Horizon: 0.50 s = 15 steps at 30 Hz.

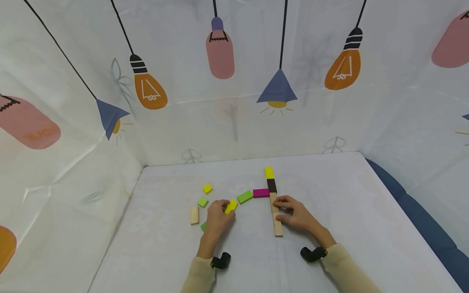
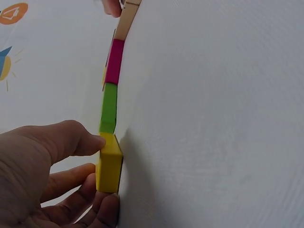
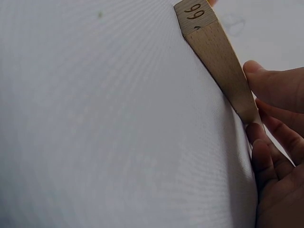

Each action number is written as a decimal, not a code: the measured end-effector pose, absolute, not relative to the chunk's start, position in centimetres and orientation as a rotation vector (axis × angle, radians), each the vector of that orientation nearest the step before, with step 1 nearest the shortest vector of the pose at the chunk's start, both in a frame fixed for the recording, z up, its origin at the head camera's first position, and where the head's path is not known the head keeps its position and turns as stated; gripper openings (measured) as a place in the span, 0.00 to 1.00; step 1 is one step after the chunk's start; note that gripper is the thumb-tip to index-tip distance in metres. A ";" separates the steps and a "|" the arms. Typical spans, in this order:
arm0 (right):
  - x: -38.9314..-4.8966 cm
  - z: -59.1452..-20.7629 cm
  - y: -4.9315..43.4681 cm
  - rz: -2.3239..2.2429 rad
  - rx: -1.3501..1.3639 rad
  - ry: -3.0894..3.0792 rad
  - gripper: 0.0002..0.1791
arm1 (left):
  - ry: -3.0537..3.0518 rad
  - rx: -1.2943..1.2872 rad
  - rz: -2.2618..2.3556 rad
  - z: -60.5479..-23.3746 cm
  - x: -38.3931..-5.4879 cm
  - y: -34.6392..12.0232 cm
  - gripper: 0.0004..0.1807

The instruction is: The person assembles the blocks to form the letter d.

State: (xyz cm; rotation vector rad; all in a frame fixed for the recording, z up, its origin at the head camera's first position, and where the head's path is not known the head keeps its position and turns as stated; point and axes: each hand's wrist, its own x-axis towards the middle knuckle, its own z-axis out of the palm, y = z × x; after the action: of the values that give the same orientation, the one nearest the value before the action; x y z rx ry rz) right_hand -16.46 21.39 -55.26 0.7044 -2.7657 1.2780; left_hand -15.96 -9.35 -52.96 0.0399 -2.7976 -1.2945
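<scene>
A yellow block [image 1: 231, 206] is pinched between thumb and fingers of my left hand [image 1: 217, 217]. In the left wrist view its far end is right at the near end of a green block [image 2: 109, 108], with a magenta block [image 2: 114, 61] beyond. My right hand [image 1: 299, 216] touches the right side of the plain wooden blocks [image 1: 276, 224], thumb and fingertips spread along them. These form a straight line with a black block [image 1: 272, 186] and another yellow block [image 1: 269, 172] at the far end. The right wrist view shows engraved digits on a wooden block's end [image 3: 194, 13].
Left of my left hand lie a small yellow cube [image 1: 207, 188], a small green cube [image 1: 203, 202], an upright-looking wooden block [image 1: 194, 215] and a partly hidden green block [image 1: 203, 226]. A white sheet covers the table [image 1: 253, 264]; a patterned curtain [image 1: 234, 122] hangs behind it.
</scene>
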 end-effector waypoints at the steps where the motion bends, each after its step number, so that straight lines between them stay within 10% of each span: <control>1: -16.4 -55.3 21.4 1.277 0.703 -2.767 0.25 | -2.799 0.044 -1.302 -52.9 -16.0 -9.3 0.18; 15: -16.4 -55.1 21.6 1.293 0.709 -2.755 0.25 | -2.806 0.044 -1.283 -52.6 -15.8 -8.7 0.18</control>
State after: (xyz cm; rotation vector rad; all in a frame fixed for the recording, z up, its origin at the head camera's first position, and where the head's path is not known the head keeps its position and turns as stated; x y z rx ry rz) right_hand -16.41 21.56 -55.12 0.7093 -2.7546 1.2931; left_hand -15.81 -8.74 -52.61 0.0442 -2.8058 -1.2830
